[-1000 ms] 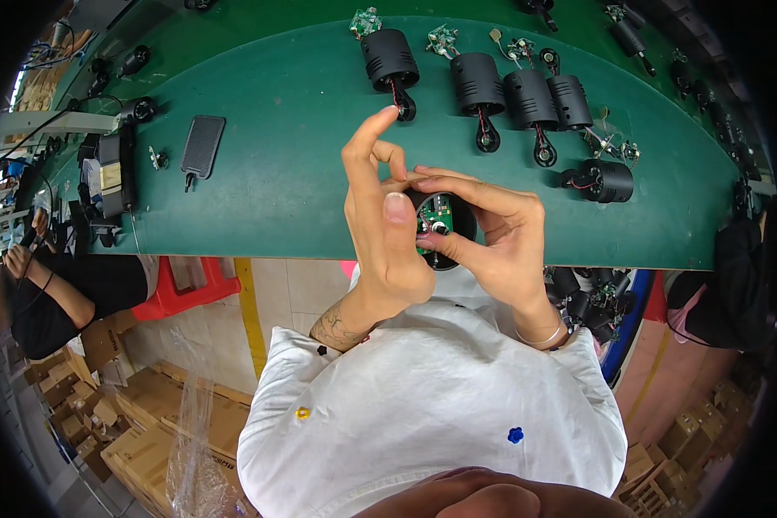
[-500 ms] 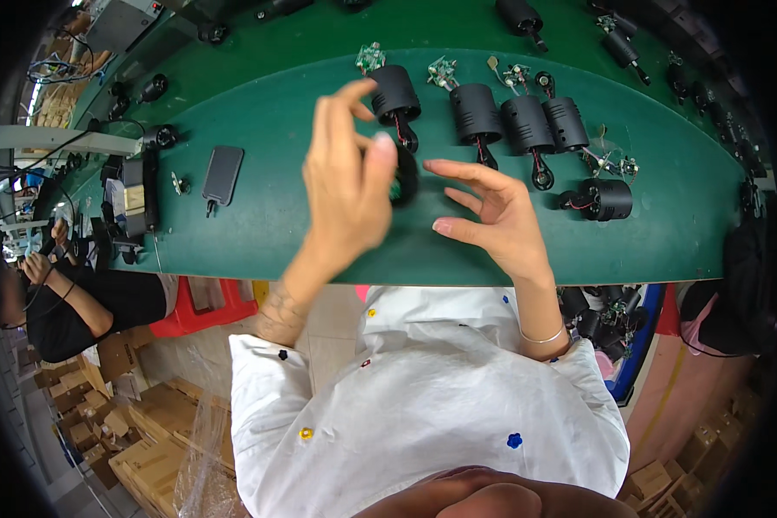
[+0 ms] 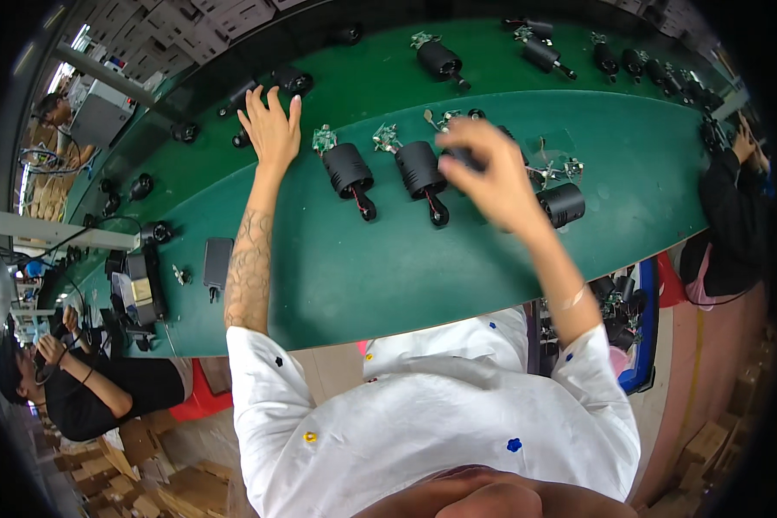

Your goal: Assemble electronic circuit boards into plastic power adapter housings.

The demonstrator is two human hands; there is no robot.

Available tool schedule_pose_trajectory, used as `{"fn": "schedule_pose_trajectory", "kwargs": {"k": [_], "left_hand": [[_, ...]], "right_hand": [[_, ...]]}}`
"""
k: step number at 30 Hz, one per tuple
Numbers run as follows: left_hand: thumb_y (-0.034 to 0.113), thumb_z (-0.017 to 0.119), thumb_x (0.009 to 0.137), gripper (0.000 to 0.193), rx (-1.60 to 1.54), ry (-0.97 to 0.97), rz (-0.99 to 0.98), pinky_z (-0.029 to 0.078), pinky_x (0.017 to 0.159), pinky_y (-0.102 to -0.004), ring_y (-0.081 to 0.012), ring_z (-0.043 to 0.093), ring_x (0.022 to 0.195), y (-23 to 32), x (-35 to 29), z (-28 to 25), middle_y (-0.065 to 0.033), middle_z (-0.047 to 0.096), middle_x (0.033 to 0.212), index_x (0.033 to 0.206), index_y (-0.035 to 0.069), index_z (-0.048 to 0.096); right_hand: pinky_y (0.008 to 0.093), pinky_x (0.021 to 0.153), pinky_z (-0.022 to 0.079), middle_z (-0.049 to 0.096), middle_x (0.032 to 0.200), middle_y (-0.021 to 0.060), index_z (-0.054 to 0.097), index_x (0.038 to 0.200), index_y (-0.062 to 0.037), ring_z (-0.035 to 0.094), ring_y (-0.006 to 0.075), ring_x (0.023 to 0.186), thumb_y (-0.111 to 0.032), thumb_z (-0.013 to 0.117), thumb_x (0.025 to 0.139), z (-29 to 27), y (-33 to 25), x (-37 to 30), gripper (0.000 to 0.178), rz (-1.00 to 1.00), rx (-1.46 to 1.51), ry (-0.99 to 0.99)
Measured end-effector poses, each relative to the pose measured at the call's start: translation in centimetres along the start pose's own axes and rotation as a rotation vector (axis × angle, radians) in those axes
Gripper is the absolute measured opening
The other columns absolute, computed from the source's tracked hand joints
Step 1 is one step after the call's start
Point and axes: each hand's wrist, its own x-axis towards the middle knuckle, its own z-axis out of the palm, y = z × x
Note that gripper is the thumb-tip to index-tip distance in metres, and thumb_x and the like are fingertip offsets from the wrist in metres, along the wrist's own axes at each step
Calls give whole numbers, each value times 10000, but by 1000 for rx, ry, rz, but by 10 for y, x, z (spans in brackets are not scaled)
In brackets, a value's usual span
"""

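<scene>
My left hand [image 3: 272,134] reaches over the far green strip with its fingers spread and nothing in it. Just beyond its fingertips lies a black round part [image 3: 293,79]. Motion blurs my right hand [image 3: 489,168], whose curled fingers are above a black cylindrical housing [image 3: 464,158]; whether they grip it I cannot tell. Between my hands two more slotted black housings, a left one [image 3: 347,168] and a middle one [image 3: 419,168], lie with green circuit boards [image 3: 325,138] at their far ends and black looped stems at their near ends. Another housing [image 3: 563,205] lies beside my right wrist.
A dark phone-like slab [image 3: 217,262] and a small board [image 3: 181,274] lie on the green mat's left. More housings [image 3: 440,60] line the far strip. A blue bin [image 3: 643,345] of parts stands below the mat's right edge. A co-worker [image 3: 104,384] sits at left.
My left hand has gone from the near mat to the far strip, and the dark ring-shaped part beneath it is gone from there. My right hand has moved over the right-hand housings. The view has shifted.
</scene>
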Motion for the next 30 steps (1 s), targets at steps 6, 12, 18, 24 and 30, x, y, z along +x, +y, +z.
{"fn": "schedule_pose_trajectory", "kwargs": {"k": [6, 12, 18, 24, 30], "left_hand": [[262, 529, 921, 365, -612, -218, 45, 274, 1097, -496, -394, 396, 1283, 84, -36, -95, -159, 482, 1295, 1185, 10, 516], [150, 517, 894, 370, -1091, -443, -409, 317, 1071, -404, -308, 453, 1257, 116, -102, -206, -152, 528, 1277, 1233, 4, 502], [189, 514, 857, 507, -2107, -485, -1235, 368, 1019, -360, -264, 509, 1206, 170, -109, -211, -172, 502, 1337, 1330, 19, 448], [128, 619, 750, 561, -2207, -495, -1258, 482, 848, -332, -219, 616, 980, 193, -123, -243, -160, 591, 1179, 1277, -5, 481], [142, 722, 635, 640, -2356, -852, -825, 502, 777, -324, -213, 623, 837, 199, -133, -253, -134, 637, 1034, 1223, -9, 518]], "right_hand": [[402, 917, 462, 654, 1118, 138, 686, 1077, -59, 610, 292, 990, -132, 660, 777, -26, 143, 140, 310, 86, -665, -128], [258, 609, 484, 695, 775, 98, 702, 1013, -17, 616, 193, 627, -35, 606, 805, -22, 81, 129, 230, 50, -504, -48], [260, 619, 474, 669, 858, 74, 689, 1038, -18, 570, 156, 653, -26, 656, 783, -3, -53, -36, 257, -258, -65, -203], [340, 695, 507, 690, 856, 106, 705, 964, -17, 620, 238, 727, -35, 690, 759, -25, -60, -100, 206, -206, 304, -510], [352, 864, 509, 671, 1033, 180, 617, 1131, 48, 647, 263, 935, -18, 553, 856, -15, -22, -74, 290, 156, 595, -55]]}}
